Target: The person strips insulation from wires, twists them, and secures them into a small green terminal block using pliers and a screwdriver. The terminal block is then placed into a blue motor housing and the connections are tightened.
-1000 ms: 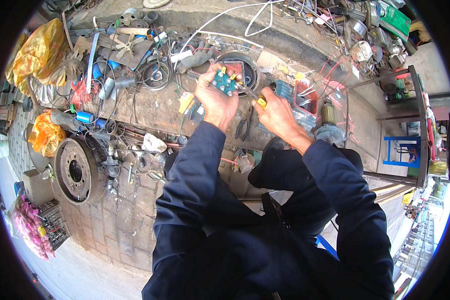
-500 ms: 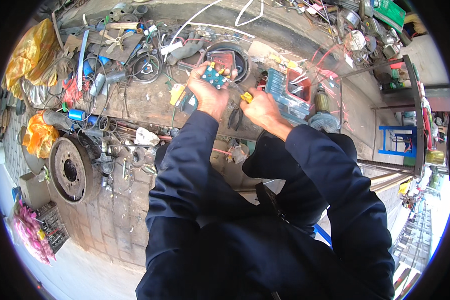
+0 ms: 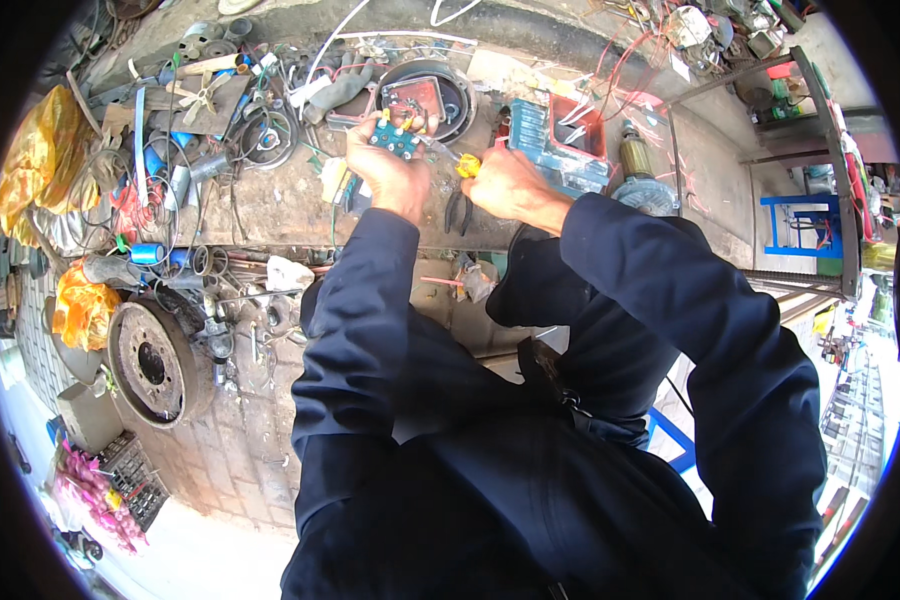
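Over the worn work surface, you hold a teal block studded with pale, shiny metal fasteners. Your left hand cups it by the edges, thumb and fingers curled round. Your right hand is wrapped about a yellow-handled screwdriver, its slim metal shaft aimed at the block's right side; whether the tip is seated, I cannot tell.

Assessment: brace the block deep in your palm, bring the shaft square to the fastener and press before turning; a slanted tip would likely skid toward your left fingers.

Materials: the block appears to be rigid moulded plastic; the pliers between your wrists, dark metal; the blue case, smooth and boxy; the wheel rim, round, rough and rust-brown.
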A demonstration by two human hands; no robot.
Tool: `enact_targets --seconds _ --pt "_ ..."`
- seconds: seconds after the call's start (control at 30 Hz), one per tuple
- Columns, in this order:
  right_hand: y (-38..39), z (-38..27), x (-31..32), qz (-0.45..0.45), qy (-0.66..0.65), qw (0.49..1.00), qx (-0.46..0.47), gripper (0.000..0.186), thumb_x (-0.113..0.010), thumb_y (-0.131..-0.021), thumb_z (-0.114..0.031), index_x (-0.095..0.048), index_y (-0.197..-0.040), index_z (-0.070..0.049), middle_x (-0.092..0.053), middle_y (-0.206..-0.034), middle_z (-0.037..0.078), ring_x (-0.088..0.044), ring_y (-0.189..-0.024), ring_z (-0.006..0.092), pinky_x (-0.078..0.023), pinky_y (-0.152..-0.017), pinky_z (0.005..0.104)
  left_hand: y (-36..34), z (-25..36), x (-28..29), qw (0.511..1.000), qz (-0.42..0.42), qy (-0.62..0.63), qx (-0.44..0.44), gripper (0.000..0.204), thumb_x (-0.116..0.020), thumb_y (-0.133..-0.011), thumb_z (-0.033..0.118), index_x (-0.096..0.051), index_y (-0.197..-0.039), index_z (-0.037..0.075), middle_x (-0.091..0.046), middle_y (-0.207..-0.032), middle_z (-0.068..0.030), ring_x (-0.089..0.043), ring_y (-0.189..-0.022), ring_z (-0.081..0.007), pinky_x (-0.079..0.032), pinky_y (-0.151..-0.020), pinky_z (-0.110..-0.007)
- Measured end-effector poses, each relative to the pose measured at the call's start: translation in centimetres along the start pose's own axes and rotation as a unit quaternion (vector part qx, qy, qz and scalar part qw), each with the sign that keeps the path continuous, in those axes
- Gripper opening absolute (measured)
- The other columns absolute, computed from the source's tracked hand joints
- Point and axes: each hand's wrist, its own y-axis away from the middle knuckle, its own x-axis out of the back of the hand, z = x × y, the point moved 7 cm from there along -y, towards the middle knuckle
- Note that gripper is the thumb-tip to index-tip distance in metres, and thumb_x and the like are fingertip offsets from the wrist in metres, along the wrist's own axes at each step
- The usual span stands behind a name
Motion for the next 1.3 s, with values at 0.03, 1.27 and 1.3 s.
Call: enact_targets --seconds 0.03,1.27,1.3 --pt "-0.2 -0.4 0.3 0.014 0.01 1.0 0.009 0.035 -0.066 -0.09 -0.029 -0.074 -0.107 0.0 -0.073 -0.102 0.028 -0.07 -0.1 0.0495 -0.058 -0.085 0.0529 0.1 0.5 0.0 1.0 -0.005 0.02 0.005 0.021 -0.053 -0.086 0.03 -0.06 -0.085 0.01 -0.062 -0.075 -0.0062 -0.063 -0.066 -0.027 -0.055 -0.071 -0.05" --pt "-1.0 0.4 -3.1 0.072 -0.008 0.997 0.012 0.037 -0.065 -0.088 -0.033 -0.072 -0.105 -0.002 -0.073 -0.099 0.03 -0.07 -0.099 0.0493 -0.056 -0.09 0.0555 0.6 0.7 1.8 0.986 0.083 -0.104 0.102 0.027 -0.044 -0.092 0.024 -0.06 -0.093 0.002 -0.061 -0.082 -0.0122 -0.062 -0.073 -0.0289 -0.059 -0.078 -0.056" --pt "-1.1 0.5 -3.0 0.076 0.011 0.997 0.024 0.036 -0.065 -0.089 -0.034 -0.072 -0.105 -0.002 -0.073 -0.098 0.03 -0.07 -0.098 0.0491 -0.056 -0.09 0.0555 0.5 0.6 2.0 0.983 0.083 -0.114 0.121 0.028 -0.044 -0.092 0.023 -0.061 -0.094 0.001 -0.063 -0.085 -0.013 -0.063 -0.076 -0.0292 -0.059 -0.083 -0.057"
